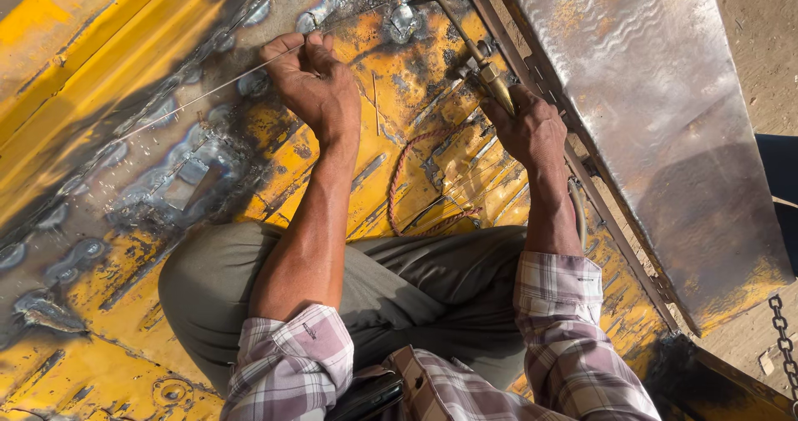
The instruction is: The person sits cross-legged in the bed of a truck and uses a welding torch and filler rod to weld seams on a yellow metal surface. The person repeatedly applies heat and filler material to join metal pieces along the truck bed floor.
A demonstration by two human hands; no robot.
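My left hand (312, 84) pinches a thin metal rod (191, 98) that runs down to the left over the scorched yellow metal floor (100, 55). My right hand (525, 126) grips a brass gas torch (478, 59); its thin bent nozzle reaches up-left to a shiny weld spot (403, 20) at the top. Both forearms are bare, with plaid sleeves rolled up. My knees in grey trousers (416, 280) lie below the hands.
A large bare steel side panel (657, 113) rises on the right along a dark steel rail (573, 138). A reddish rope (403, 180) loops on the floor between my arms. A chain (781, 338) hangs at the lower right, over sandy ground.
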